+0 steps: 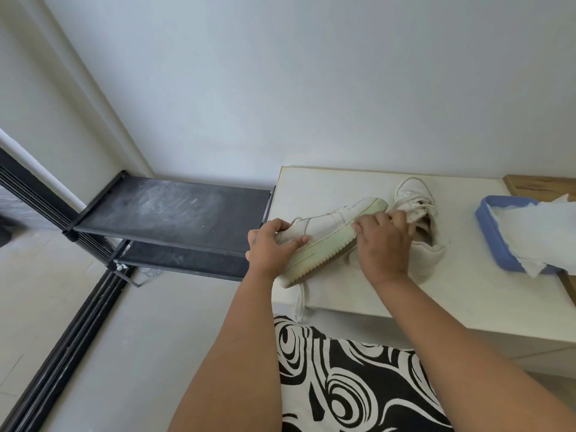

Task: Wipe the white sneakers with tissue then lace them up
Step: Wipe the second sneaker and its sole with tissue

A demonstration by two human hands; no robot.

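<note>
The left hand (268,244) grips a white sneaker (327,232) tilted on its side above the surface (467,291). The right hand (385,241) presses a crumpled tissue (408,210) against its sole; a second sneaker (414,194) lies just behind.

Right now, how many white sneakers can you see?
2. One sneaker is tilted on its side above the white table, gripped at the heel by the left hand. The other sneaker lies on the table behind the right hand, partly hidden.

White leather sneaker (324,226) with pale green-tinged sole; cream laminate worktop (467,294); blue plastic tray (495,244) holding white tissue (542,235); black metal shelf (168,207); black-and-white swirl-patterned fabric (352,388).
</note>
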